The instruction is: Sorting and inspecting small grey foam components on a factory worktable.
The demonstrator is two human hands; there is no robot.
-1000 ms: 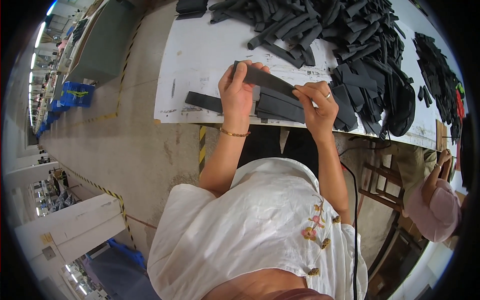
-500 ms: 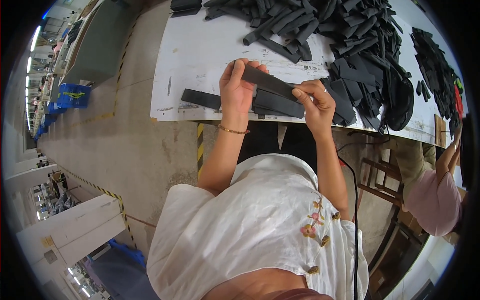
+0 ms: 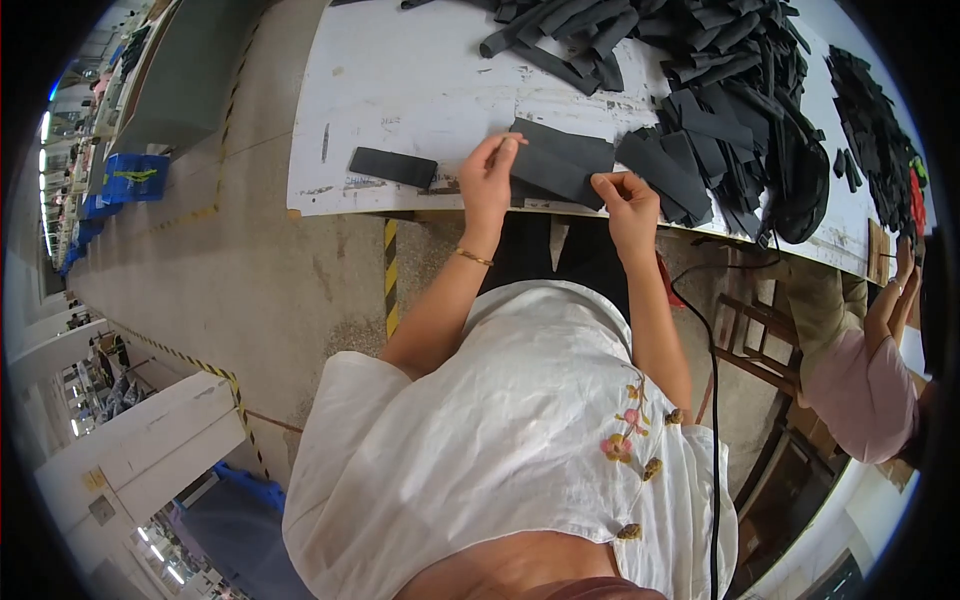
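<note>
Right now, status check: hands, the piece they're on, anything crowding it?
Left hand and right hand both pinching the dark flat piece at the table edge. Black strip pile touching on the right; lone black strip apart, left.

Factory floor, large workshop hall. Long white worktable (image 3: 400,90) across the upper frame, heaped with cut black pieces (image 3: 720,90) at upper right. Bare concrete floor (image 3: 250,290) marked with yellow-black hazard tape (image 3: 390,270). Blue crates (image 3: 135,175) and further benches receding along the left edge under rows of ceiling lights. Second worker's sleeve (image 3: 865,400) at the right edge.
</note>
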